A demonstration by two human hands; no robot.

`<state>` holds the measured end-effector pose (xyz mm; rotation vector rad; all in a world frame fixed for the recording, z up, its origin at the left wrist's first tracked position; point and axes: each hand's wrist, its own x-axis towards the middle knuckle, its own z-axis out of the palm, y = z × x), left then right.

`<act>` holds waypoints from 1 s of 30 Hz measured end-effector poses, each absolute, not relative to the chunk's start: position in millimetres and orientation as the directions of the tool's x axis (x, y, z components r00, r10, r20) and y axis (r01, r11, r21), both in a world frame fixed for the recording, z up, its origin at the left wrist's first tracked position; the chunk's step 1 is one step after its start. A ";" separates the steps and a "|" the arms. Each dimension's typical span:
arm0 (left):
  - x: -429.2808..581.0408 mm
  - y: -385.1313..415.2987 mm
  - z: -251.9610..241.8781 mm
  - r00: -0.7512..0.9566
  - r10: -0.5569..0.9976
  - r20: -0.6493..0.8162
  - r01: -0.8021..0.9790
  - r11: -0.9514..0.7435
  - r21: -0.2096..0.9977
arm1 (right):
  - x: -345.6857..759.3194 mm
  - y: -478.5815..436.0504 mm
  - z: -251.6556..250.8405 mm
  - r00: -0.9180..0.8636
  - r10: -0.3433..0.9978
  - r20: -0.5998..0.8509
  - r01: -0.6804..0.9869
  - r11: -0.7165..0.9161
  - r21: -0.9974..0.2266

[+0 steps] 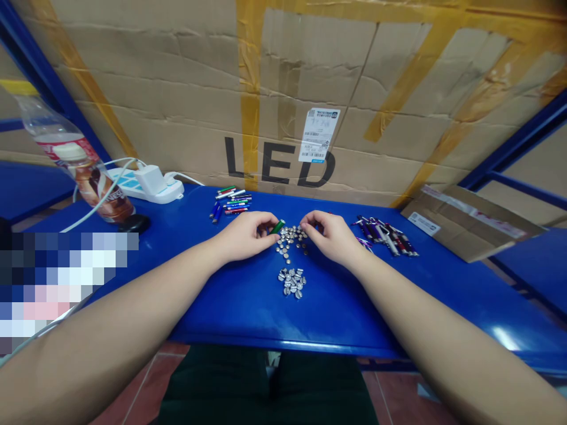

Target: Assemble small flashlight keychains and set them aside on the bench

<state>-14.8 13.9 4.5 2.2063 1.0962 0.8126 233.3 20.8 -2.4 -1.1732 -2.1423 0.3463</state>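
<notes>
My left hand (252, 234) is closed round a short green metal tube (277, 226), which tilts up to the right between thumb and fingers. Across from it, my right hand (330, 235) has thumb and forefinger pinched together at the right edge of a pile of small round silver button cells (290, 234). Whatever those fingertips hold is too small to make out. Nearer to me lies a second pile, of silver ridged caps (292, 282). Several coloured metal tubes (237, 204) lie beyond my left hand. Slim pen-like metal pieces (387, 233) are heaped beyond my right forearm.
All this lies on a blue table (248, 307). A large cardboard box (199, 118) marked LED stands behind it. At the left are a white power strip (146, 184) with cables, a drink bottle (97, 183) and a dark object (134, 223). A smaller carton (469, 224) sits at the right.
</notes>
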 end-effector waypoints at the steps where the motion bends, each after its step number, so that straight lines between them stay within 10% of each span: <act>1: -15.0 13.9 4.7 0.486 0.829 0.276 0.505 -0.524 0.686 | 233.5 19.7 -1.7 -0.392 0.821 0.414 0.644 0.567 -0.514; 11: -16.1 13.5 3.8 0.509 0.811 0.288 0.483 -0.546 0.685 | 237.2 10.8 3.1 -0.512 0.787 0.344 0.537 0.606 -0.586; 19: -17.0 14.4 3.4 0.520 0.806 0.282 0.490 -0.552 0.674 | 241.5 3.2 7.6 -0.716 0.650 0.254 0.547 0.749 -0.375; 30: -17.3 14.9 2.4 0.533 0.802 0.270 0.488 -0.552 0.676 | 234.0 -10.8 14.9 -0.747 0.631 0.210 0.461 0.718 -0.521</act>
